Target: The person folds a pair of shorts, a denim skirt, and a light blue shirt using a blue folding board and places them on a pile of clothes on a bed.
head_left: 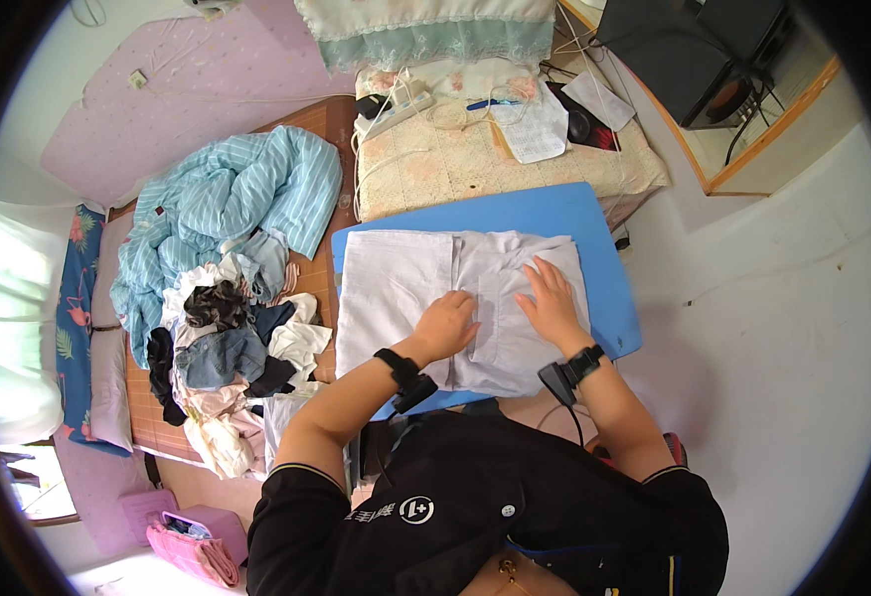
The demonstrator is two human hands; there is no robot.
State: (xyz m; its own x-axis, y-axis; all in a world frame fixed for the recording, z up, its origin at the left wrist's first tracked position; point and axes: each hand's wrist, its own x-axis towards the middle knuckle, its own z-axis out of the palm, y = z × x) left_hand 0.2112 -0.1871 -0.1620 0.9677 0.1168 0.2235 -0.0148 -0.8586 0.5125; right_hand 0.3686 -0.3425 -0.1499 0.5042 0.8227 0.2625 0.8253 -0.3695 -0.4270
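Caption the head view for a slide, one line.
Left hand and right hand on pale cloth over a blue board, a heap of clothes off to the left.

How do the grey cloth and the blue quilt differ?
The grey cloth looks plain; the blue quilt has pale stripes. The grey cloth lies mostly flat on a board; the blue quilt is heaped. Both hands, left and right, touch the grey cloth, neither the blue quilt. Both are fabric.
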